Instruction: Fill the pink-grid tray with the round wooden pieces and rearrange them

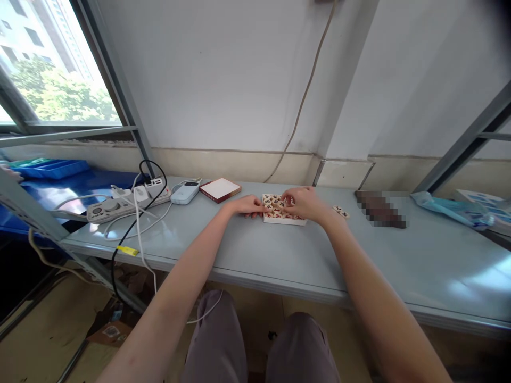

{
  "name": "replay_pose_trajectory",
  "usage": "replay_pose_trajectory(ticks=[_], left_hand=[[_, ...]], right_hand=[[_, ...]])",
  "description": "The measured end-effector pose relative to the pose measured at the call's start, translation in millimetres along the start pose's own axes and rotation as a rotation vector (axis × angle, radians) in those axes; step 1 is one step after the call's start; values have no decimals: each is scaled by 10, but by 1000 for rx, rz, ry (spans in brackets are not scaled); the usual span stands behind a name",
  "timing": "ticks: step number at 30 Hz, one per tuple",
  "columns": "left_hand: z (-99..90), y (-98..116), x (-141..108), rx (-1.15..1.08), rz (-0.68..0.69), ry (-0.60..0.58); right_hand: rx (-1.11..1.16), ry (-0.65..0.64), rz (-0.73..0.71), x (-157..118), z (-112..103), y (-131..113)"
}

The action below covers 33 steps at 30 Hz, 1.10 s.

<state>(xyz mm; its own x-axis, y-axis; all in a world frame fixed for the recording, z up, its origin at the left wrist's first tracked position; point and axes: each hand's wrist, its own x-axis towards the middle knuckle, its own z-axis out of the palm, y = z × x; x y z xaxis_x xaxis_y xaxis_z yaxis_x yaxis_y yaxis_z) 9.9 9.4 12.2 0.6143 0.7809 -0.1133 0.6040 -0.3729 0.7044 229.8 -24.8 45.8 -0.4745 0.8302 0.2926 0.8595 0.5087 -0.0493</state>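
Left hand (pixel 246 205) touches the left side of the white box (pixel 284 221) on the grey table (pixel 247 255), apparently to steady it, while the right hand (pixel 301 204) bends over its round pieces (pixel 277 201), though whether either grips anything I cannot tell.

A head-worn camera looks forward and down (over the knees (pixel 222 330)) onto a near tabletop (pixel 255 252) and wall (pixel 223 80)

Bright daylight, left window (pixel 66 80) overexposed | white glare on tabletop (pixel 485 276), near right | floor (pixel 255 311) beneath shadowed | edges stretched, far right corner dark | markings on pieces (pixel 275 216) soft
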Motion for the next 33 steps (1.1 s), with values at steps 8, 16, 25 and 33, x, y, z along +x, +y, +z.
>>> replay_pose_trajectory(ticks=[8, 16, 25, 33], left_hand=[[9, -5, -6, -3, 10, 5], [-6, 42, -23, -8, 1, -24], [-41, 7, -48, 15, 14, -120], [-36, 38, -50, -29, 20, -211]], right_hand=[[44, -83, 22, -19, 17, -127], [125, -113, 38, 14, 3, -42], [-172, -185, 835, -230, 5, 719], [-116, -253, 787, -248, 67, 808]])
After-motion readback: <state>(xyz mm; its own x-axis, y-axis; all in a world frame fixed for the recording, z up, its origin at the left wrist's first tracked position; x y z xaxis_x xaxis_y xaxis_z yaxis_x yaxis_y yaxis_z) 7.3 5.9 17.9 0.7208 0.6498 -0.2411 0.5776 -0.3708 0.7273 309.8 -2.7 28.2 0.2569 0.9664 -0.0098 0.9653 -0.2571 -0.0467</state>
